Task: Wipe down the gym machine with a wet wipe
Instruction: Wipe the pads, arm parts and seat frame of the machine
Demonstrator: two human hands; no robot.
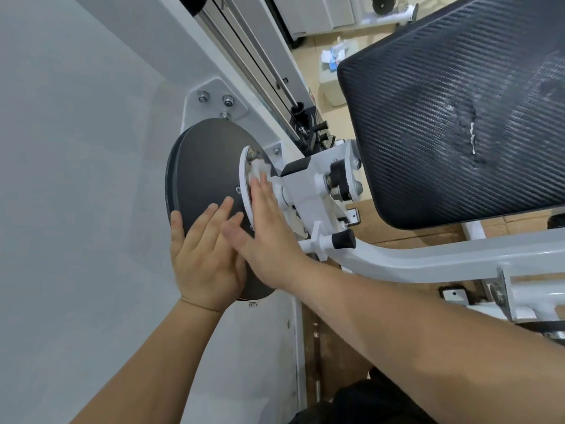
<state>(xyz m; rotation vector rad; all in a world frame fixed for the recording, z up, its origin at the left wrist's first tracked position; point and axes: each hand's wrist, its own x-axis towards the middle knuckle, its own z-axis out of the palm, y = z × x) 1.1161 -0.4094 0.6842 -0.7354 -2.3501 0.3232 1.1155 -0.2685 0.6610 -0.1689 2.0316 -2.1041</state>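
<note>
Brown floor (394, 237) lies under the white-framed machine (412, 262), beside a pale panel (76, 148). The wipe (256, 174) sits bunched on the white hub plate (244, 194), pressed under the right hand's (266, 232) straight, unclenched fingers (262, 194). The left hand (204, 258) lies flat and released on the dark disc (201, 166), thumb over its rim. A black pad (458, 102) crowds in from the right.

Premises are presenting as a gym or fitness equipment room. A white-framed gym machine (428, 263) is occupying most of the view, carrying a black cam disc (201, 166), a black cable (243, 41) running beside steel guide rods (266, 58), and a black padded rest (428, 87) that is showing a tear (470, 130). Further white equipment (330, 13) is standing behind on a wood-toned floor (385, 235).
</note>
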